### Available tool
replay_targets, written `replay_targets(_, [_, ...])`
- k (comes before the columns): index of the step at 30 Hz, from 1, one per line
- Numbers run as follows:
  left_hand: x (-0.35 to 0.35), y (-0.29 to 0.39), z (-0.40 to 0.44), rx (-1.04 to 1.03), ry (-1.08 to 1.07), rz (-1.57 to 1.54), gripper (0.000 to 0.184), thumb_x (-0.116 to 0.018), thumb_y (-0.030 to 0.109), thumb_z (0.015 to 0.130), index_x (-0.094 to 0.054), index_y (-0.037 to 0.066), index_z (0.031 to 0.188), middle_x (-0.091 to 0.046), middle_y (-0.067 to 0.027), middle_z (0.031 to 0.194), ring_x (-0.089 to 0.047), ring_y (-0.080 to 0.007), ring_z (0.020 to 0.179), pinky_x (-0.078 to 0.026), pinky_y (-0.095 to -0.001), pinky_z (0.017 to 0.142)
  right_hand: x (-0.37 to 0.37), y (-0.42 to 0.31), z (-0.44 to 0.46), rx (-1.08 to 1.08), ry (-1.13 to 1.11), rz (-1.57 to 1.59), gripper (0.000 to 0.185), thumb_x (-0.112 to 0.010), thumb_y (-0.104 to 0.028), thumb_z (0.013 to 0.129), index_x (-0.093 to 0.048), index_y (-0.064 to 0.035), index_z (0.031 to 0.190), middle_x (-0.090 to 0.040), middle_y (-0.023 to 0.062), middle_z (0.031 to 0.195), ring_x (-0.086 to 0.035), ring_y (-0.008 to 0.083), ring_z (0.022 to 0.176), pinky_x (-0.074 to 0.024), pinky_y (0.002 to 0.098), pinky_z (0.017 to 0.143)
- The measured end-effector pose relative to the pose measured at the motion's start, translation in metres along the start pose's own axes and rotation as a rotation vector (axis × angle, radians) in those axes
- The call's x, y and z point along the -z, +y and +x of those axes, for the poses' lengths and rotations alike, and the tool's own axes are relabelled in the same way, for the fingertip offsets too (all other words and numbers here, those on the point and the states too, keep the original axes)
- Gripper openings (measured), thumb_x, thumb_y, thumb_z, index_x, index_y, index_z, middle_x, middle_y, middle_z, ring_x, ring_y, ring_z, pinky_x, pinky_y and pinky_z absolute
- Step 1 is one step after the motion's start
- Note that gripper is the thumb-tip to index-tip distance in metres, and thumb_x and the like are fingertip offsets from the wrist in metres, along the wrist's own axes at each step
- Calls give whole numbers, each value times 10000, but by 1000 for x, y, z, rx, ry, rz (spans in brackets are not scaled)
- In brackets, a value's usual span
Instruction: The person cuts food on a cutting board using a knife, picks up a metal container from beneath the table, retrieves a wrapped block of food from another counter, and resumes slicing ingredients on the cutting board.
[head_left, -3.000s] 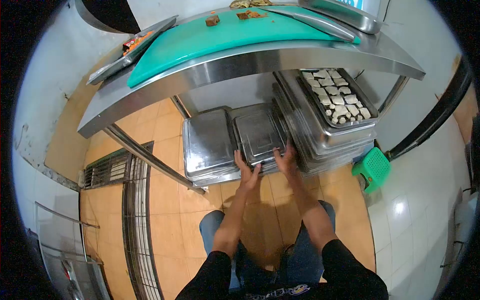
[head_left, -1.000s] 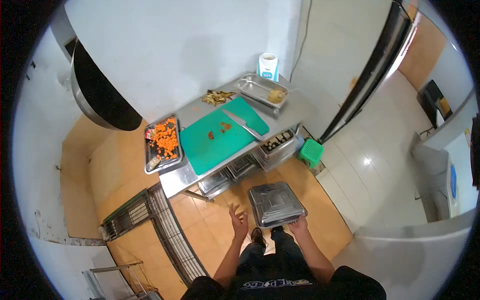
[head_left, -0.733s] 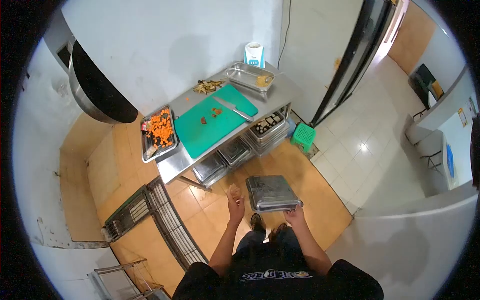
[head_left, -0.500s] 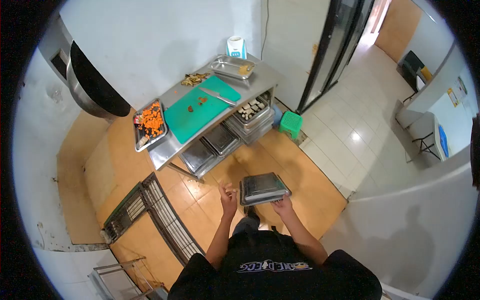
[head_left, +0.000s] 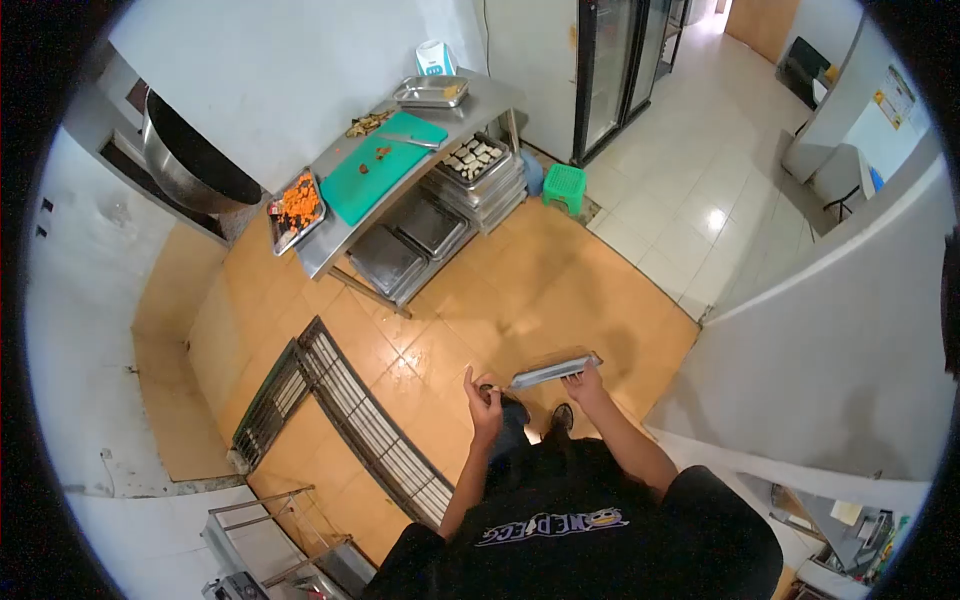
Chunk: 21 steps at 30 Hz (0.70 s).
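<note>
My right hand (head_left: 583, 382) grips one end of a shallow metal tray (head_left: 552, 374), which is tilted so that it shows nearly edge-on. What its inner side holds, if anything, is hidden. My left hand (head_left: 484, 405) is off the tray's other end, to the left, with its fingers apart and nothing visible in them. A dark shape just behind those fingers may be a shoe. Both hands are low in front of my body, above the tiled floor.
A steel table (head_left: 325, 245) bears a green cutting board (head_left: 370, 180), a knife (head_left: 410, 141), a tray of orange pieces (head_left: 299, 207) and a steel pan (head_left: 432, 93). Trays (head_left: 390, 262) fill its lower shelf. A green stool (head_left: 565, 186) stands near; a floor grate (head_left: 370, 425) lies left.
The tray has turned from showing its broad face to nearly edge-on, still in my right hand. My view has shifted, and the table sits farther up and left. My left hand stays empty.
</note>
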<state>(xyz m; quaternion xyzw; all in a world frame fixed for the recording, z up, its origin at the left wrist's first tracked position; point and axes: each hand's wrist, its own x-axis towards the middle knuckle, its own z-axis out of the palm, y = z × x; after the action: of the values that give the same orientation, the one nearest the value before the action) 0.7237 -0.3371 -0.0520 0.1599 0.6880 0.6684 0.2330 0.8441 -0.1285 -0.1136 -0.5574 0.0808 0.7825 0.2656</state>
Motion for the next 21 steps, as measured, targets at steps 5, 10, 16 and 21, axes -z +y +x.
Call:
replay_targets(5, [17,15,-28,-33,109,83,728,-552,-37,968,-188,106,1583,-544,-149,1349,-663,-169,899,-490,-261,721,35,-2,-12,55,-30,-83,427,-465,-453,1079,-499,-158,1385,-500,60,1415,-463,284,1350,-313,523,1193])
replay_targets(10, [27,9,-37,-69,106,56,707,-539,-37,977,-194,102,1578,-552,-150,1338,-678,-175,916,-491,-261,720,57,-2,-21,97,-103,10,405,-457,-439,1083,-513,-150,1360,-538,70,1368,-489,286,1317,-325,538,1178])
replay_targets(16, [20,11,-80,-46,-11,26,694,-544,-11,991,-189,91,1578,-552,-160,1329,-681,-186,930,-508,-281,745,106,-9,-100,302,-154,-165,454,-419,-472,1088,-494,-152,1401,-509,76,1444,-468,286,1343,-367,496,1128])
replay_targets(21, [23,-17,-147,42,-71,-13,696,-552,16,1005,-177,92,1586,-551,-167,1325,-674,-201,944,-517,-298,755,198,2,-109,892,47,-500,394,-427,-406,1105,-606,-108,1290,-652,66,1218,-594,190,1072,-459,363,964])
